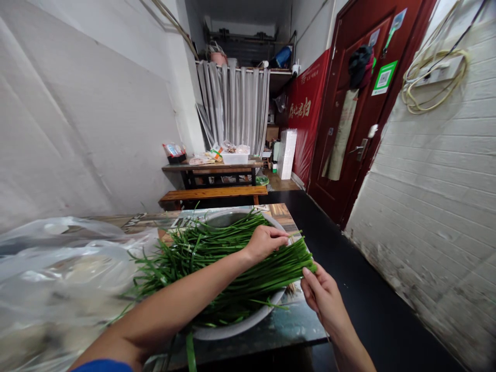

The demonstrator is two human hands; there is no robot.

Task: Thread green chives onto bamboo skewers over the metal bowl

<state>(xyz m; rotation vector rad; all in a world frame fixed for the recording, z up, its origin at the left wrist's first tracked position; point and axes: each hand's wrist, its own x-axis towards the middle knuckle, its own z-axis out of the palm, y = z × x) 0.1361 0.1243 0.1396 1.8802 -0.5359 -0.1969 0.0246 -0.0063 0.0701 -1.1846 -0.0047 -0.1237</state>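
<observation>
Head view, looking forward and down. Left hand [265,242] lies on top of a bundle of garlic chives [217,263], fingers [279,236] curled down over the stalks near the cut ends, pressing them together. Right hand [323,294] sits at lower right of centre, thumb and forefinger pinching the very tips of the stalk ends where they overhang the rim of the metal basin [232,328]. Other right fingers are half curled; I cannot tell whether they touch the chives.

Position of the chives: heaped across the basin, leaves fanning toward the left of the frame, ends gathered toward the right and slightly past the rim. Basin stands on the table [287,325], close to its near right corner. One loose leaf [189,351] hangs over the near edge of the table.

Surroundings: clear plastic bag [58,268] crumpled at lower left, beside the basin. Farther back, centre of frame, a second wooden table [211,168] with packets on it and a bench [213,194] in front; grey curtain [234,103] behind; red door [360,103] at upper right.

Judgement on handling: the stalks are thin and bruise easily, so light, even pressure from the left hand seems best, enough to keep the ends level. The pinch works better on a few stalks at once, pulled along their length and not sideways, to avoid snapping. Keeping the ends over the basin limits strays onto the table.
</observation>
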